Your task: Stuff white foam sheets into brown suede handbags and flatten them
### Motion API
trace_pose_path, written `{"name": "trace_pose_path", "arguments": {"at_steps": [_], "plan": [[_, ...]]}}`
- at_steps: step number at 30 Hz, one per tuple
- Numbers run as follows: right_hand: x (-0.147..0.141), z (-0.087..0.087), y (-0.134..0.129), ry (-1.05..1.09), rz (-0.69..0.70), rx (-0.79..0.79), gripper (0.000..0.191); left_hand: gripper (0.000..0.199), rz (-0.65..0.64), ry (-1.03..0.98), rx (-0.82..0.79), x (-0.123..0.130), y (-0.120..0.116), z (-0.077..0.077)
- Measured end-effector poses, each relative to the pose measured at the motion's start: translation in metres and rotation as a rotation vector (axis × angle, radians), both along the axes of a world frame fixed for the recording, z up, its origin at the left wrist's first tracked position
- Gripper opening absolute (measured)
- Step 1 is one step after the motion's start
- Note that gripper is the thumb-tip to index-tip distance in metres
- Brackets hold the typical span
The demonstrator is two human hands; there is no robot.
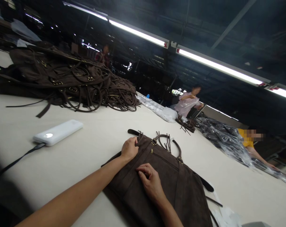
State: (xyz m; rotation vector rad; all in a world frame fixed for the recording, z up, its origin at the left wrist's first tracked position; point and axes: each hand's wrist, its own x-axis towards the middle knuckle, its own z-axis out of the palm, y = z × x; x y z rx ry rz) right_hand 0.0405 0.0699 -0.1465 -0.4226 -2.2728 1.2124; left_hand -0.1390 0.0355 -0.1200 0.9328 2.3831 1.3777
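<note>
A dark brown handbag (166, 176) lies flat on the pale table in front of me, with its handles pointing away. Along its upper part runs a zip with a small brass-coloured pull, and brass-coloured fittings hold the handles. My left hand (130, 149) is closed on the bag's upper left edge, its fingertips partly hidden. Over the front panel, my right hand (152, 183) has curled fingers, with thumb and forefinger close together; whatever is between them, if anything, is too small to make out.
A white power bank (59, 131) with a dark cable lies on the table (97, 129) at left. Behind it rises a heap of brown bags (69, 78). Plastic-wrapped goods (225, 138) line the far right side, where two people work. Another person stands behind the heap.
</note>
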Motion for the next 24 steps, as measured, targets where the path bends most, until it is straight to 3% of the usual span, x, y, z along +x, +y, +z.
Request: {"name": "trace_pose_path", "arguments": {"at_steps": [5,14,18,24], "plan": [[-0.001,0.0,-0.001,0.009,-0.018,0.006,0.019,0.024,-0.052,-0.228,-0.032,-0.013,0.004,-0.009],[-0.002,0.002,-0.002,-0.009,-0.032,0.015,0.021,0.031,-0.077,-0.605,0.081,-0.03,0.01,-0.022],[-0.001,0.001,-0.001,-0.003,-0.044,0.019,0.021,0.031,-0.043,-0.569,0.035,-0.029,0.008,-0.024],[0.0,-0.004,0.006,0.001,-0.022,0.005,0.021,0.038,0.032,-0.259,-0.195,-0.029,0.007,-0.016]]}}
